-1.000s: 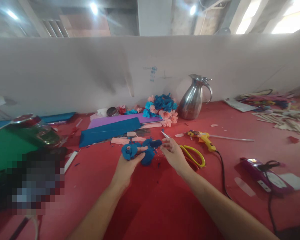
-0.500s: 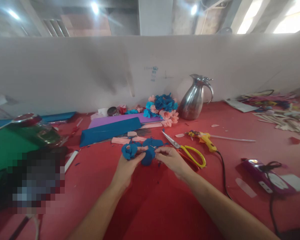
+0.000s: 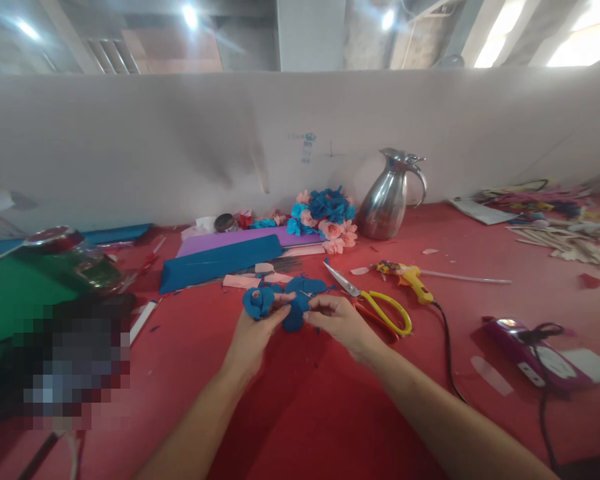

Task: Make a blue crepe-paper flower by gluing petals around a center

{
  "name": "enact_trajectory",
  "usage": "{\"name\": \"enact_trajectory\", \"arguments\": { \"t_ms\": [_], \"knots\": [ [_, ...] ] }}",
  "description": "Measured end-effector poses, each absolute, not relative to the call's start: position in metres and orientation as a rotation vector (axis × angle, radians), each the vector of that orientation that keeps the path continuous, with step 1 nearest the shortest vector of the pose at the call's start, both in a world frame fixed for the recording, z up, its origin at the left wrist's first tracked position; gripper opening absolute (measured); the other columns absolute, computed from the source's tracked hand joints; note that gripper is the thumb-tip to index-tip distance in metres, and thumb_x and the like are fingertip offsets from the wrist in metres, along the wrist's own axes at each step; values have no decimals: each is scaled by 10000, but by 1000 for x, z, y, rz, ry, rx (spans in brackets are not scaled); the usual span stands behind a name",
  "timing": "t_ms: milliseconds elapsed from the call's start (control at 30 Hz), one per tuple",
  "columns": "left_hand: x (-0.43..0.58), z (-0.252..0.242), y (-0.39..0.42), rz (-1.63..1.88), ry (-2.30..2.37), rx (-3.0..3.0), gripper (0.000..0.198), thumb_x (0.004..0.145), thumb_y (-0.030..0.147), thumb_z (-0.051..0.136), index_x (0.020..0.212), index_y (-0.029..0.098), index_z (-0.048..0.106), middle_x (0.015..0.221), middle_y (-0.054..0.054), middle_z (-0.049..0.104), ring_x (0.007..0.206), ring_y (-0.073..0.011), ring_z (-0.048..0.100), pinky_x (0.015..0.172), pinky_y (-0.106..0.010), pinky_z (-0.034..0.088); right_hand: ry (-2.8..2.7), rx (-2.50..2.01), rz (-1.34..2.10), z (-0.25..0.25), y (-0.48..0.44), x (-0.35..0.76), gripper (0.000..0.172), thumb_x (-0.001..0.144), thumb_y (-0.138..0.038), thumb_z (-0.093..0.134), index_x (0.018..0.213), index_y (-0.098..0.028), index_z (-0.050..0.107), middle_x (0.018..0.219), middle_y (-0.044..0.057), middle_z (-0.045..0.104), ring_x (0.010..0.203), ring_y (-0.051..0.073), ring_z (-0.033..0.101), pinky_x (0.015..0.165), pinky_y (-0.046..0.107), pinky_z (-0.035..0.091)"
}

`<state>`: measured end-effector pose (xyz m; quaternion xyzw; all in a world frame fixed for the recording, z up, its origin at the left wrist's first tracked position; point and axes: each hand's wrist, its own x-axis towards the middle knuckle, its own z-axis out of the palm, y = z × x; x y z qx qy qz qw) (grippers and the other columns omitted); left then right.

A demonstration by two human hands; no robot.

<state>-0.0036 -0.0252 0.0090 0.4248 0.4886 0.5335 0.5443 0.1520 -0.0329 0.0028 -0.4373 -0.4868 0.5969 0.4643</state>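
A blue paper rose [image 3: 258, 301] with a pink centre sits in my left hand [image 3: 253, 333], whose fingers are closed round it. My right hand [image 3: 341, 321] pinches a loose blue paper petal [image 3: 298, 308] right next to the rose, with more blue petals [image 3: 306, 287] just behind on the red table [image 3: 300, 400]. Yellow-handled scissors [image 3: 380, 307] lie just right of my right hand.
A yellow glue gun [image 3: 407, 277] with a black cord lies right of the scissors. A steel jug [image 3: 387, 195] and a bunch of blue and pink paper flowers [image 3: 325, 217] stand by the white wall. Blue and purple sheets [image 3: 220, 260] lie behind my hands. A purple device [image 3: 530, 353] rests at right.
My right hand has moved left, from beside the scissors to the blue petal next to the rose. My left hand has stayed put with the rose.
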Motion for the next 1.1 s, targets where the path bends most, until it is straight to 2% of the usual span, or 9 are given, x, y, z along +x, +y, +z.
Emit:
{"name": "enact_trajectory", "arguments": {
  "t_ms": [233,367,467,600,733,800,900,1100],
  "knots": [
    [-7,7,-24,1310,1277,1179,121,621,242,761,734,207,736,831,-42,732,786,-210,650,727,-305,499,-1221,-1121,1422,-2,-31,152,167,645,-344,666,633,-193,596,619,-35,546,626,123,477,637,264,369],
    [-7,8,-25,1248,1267,1261,79,630,247,755,703,217,751,826,-52,748,847,-254,661,832,-368,492,-1231,-1155,1325,-6,-29,152,176,644,-348,640,601,-197,559,602,-43,503,596,115,432,590,254,337],
    [-5,6,-27,1148,1214,1228,147,603,247,770,744,204,766,850,-69,756,904,-283,664,867,-395,486,-1281,-1157,1296,-7,-29,152,173,659,-342,613,586,-203,541,582,-45,480,586,119,423,570,253,324],
    [-3,4,-29,1199,1244,1208,193,594,246,777,779,194,760,876,-67,755,889,-265,666,845,-376,491,-1317,-1144,1274,-7,-30,151,164,677,-322,598,589,-206,523,572,-46,484,586,121,442,577,254,346],
    [-3,7,-29,1185,1209,1113,160,618,298,774,722,178,749,824,-63,749,833,-234,662,796,-338,495,-1356,-1099,1228,-7,-32,150,93,686,-289,597,723,-209,567,660,-26,565,627,131,507,598,257,392],
    [-2,7,-30,1144,1146,1010,201,603,314,790,730,167,740,824,-67,743,815,-220,658,765,-320,498,-1416,-1110,1153,-8,-34,149,117,694,-260,589,800,-210,588,692,-18,581,639,136,527,595,259,399],
    [-2,5,-29,1142,1052,922,276,548,245,824,792,162,726,887,-72,736,863,-211,653,777,-302,498,-1537,-1145,1028,-10,-36,148,156,718,-202,565,862,-209,624,722,-2,601,657,144,555,605,265,418],
    [0,6,-29,1187,1081,881,229,544,206,805,742,162,699,811,-53,727,776,-184,649,702,-277,497,-1698,-1156,793,-13,-38,148,215,736,-134,575,920,-218,648,787,23,633,738,172,601,693,288,465]
  ]
}}
